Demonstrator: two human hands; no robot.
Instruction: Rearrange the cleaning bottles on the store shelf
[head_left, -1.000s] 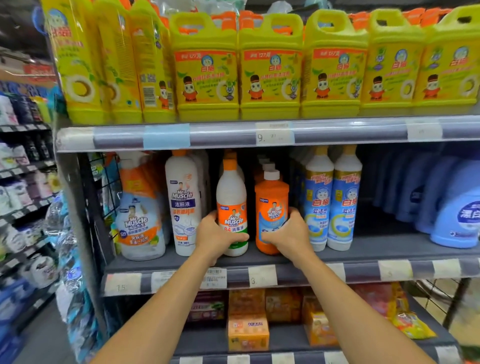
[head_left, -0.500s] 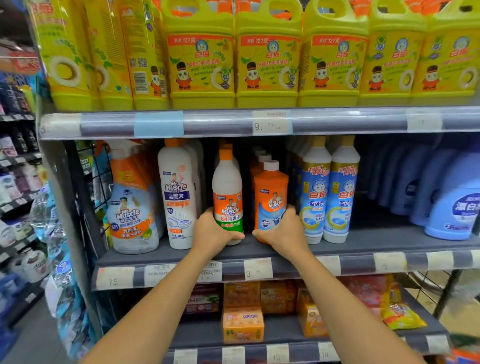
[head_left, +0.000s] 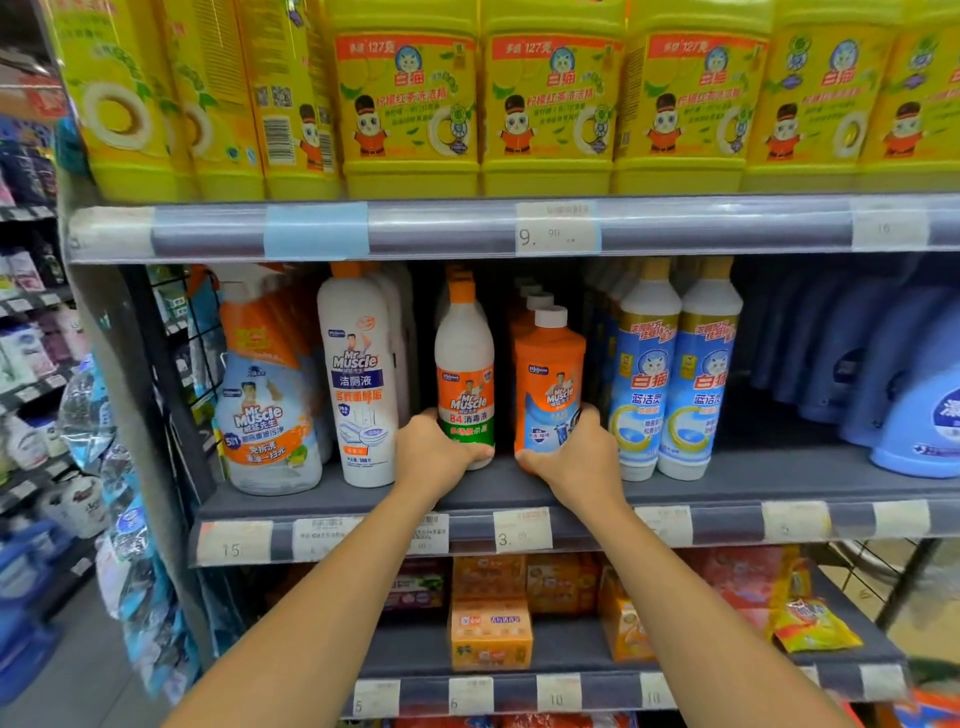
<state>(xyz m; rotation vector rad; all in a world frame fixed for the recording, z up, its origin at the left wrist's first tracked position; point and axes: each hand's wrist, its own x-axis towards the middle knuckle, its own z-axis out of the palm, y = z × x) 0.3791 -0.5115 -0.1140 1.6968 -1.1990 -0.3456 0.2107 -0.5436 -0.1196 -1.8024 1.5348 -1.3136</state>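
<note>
1. Head view: my left hand (head_left: 436, 449) was wrapped round the foot of the white bottle (head_left: 464, 364). My right hand (head_left: 569, 457) grasped the foot of the orange bottle (head_left: 550, 374).
2. Same view: both bottles stood upright, long axes vertical, side by side with a narrow gap between them. They were near the front of the middle shelf (head_left: 727, 493), straight ahead of my hands. Each hand was nearest its own bottle.
3. Compared with a second earlier, the grips and the bottles' places looked unchanged. Only my view had shifted, cutting off the handles of the yellow jugs (head_left: 550, 104).
</note>
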